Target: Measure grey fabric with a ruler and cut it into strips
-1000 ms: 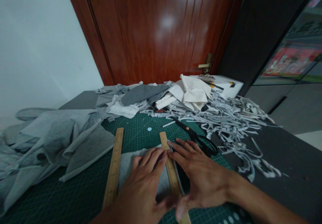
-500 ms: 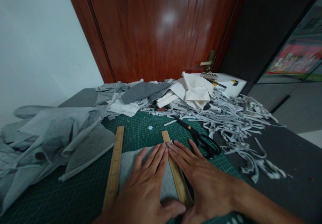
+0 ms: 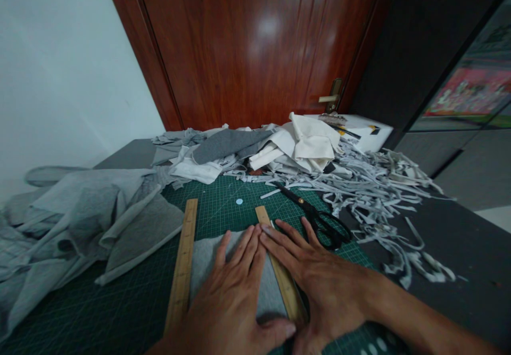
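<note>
A piece of grey fabric [image 3: 269, 299] lies on the green cutting mat [image 3: 223, 211]. My left hand [image 3: 235, 291] rests flat on it, fingers stretched forward, the thumb reaching the right-hand wooden ruler [image 3: 282, 280]. Across that ruler's upper part lie the fingertips of my right hand [image 3: 315, 270], close to the left fingertips; its fingers are spread and its palm is right of the ruler. Along the fabric's left edge runs a second wooden ruler [image 3: 183, 264], which neither hand's fingers touch. Black scissors [image 3: 315, 214] lie just beyond my right hand.
Crumpled grey fabric [image 3: 120, 222] covers the mat's left side. At the back are a heap of grey and white cloth [image 3: 235, 147] and a white box [image 3: 371, 131]. Tangled grey strips [image 3: 371, 184] spread over the dark table [image 3: 471, 259] on the right. A wooden door [image 3: 247, 51] stands behind.
My right fingertips have shifted slightly left over the ruler, nearer to the left fingers. My left hand stays nearly still on the fabric.
</note>
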`<move>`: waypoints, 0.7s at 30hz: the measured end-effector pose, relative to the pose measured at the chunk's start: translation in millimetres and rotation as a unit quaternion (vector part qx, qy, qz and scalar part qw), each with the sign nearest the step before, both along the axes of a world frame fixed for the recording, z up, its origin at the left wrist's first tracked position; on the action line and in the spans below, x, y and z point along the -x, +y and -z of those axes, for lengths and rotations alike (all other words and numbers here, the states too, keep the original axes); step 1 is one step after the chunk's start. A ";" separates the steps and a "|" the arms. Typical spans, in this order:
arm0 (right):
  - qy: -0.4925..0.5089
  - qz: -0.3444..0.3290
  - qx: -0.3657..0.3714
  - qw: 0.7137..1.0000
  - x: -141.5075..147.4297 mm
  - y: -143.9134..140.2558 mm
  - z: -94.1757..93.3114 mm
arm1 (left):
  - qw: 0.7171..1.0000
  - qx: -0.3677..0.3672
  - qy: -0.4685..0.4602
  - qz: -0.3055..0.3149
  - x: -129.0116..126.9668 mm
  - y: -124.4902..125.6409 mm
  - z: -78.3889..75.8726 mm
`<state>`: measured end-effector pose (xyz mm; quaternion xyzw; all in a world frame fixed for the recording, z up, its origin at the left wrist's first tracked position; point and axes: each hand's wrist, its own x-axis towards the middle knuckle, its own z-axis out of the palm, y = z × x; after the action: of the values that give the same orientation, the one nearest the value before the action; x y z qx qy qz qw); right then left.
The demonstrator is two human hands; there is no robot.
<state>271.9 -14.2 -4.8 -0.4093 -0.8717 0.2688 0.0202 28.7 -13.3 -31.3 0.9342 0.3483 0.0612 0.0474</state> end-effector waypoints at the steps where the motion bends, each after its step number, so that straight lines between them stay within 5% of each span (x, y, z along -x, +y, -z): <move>1: 0.000 -0.006 0.006 1.000 0.0 1.2 -0.7 | 1.000 0.002 0.001 0.001 0.1 0.0 -0.6; 21: 0.051 -0.030 -0.038 0.997 -24.1 -2.0 17.5 | 1.000 0.015 -0.005 0.002 0.1 -0.2 -5.6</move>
<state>296.0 -16.1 -22.3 -0.3673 -0.8911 0.2565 0.0724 28.6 -13.5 -25.8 0.9337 0.3473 0.0601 0.0632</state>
